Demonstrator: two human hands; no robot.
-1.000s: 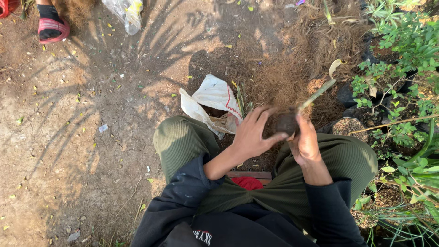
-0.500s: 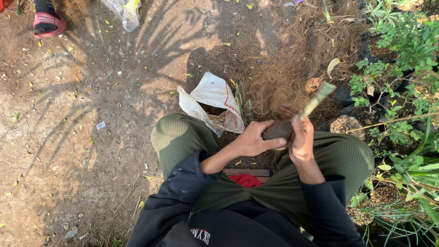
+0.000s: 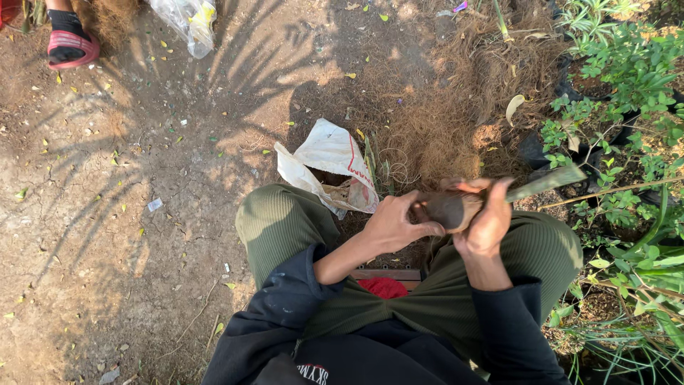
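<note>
I sit low with my knees apart in olive trousers. My left hand and my right hand both wrap a dark brown root ball of a small plant held between my knees. A green stem sticks out of the ball to the right, past my right fingers. Just beyond my left knee lies an open white sack with brown fibre inside.
A heap of brown coconut fibre spreads ahead of my hands. Green plants in black bags line the right side. Another person's foot in a red sandal and a clear plastic bag are at the top left.
The plant has been lowered and tipped, so its stem now points to the right instead of up. Both hands kept their hold on the root ball.
</note>
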